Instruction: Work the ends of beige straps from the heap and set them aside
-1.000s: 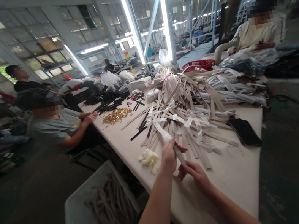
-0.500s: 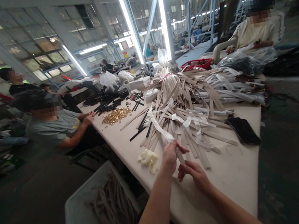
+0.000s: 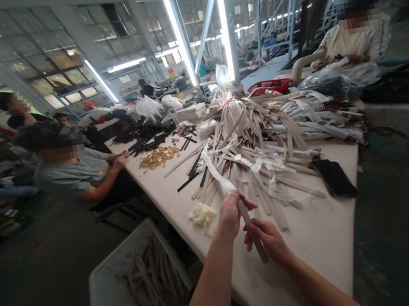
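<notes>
A grey-beige strap (image 3: 260, 252) runs between my hands over the near part of the table, its free end pointing toward me. My left hand (image 3: 231, 212) is closed around its upper part, where a white tape (image 3: 214, 169) stretches away toward the pile. Lower down, my right hand (image 3: 264, 234) grips the strap with thumb and fingers. Just beyond my hands lies a large heap of similar beige straps (image 3: 237, 115), bound with a pink tie near the top. Loose pieces of white tape (image 3: 265, 168) lie over the heap's near side.
On the table (image 3: 306, 261) are a crumpled pale-yellow cloth (image 3: 203, 218), a black phone (image 3: 334, 178), gold-coloured rings (image 3: 158, 158) and a red basket (image 3: 270, 87). A bin (image 3: 95, 299) of straps stands at lower left. One co-worker (image 3: 69, 171) sits left; another (image 3: 358, 36) is at far right.
More of the strap now shows below my right hand, its end extending further toward me. Both hands stay in nearly the same place, still gripping.
</notes>
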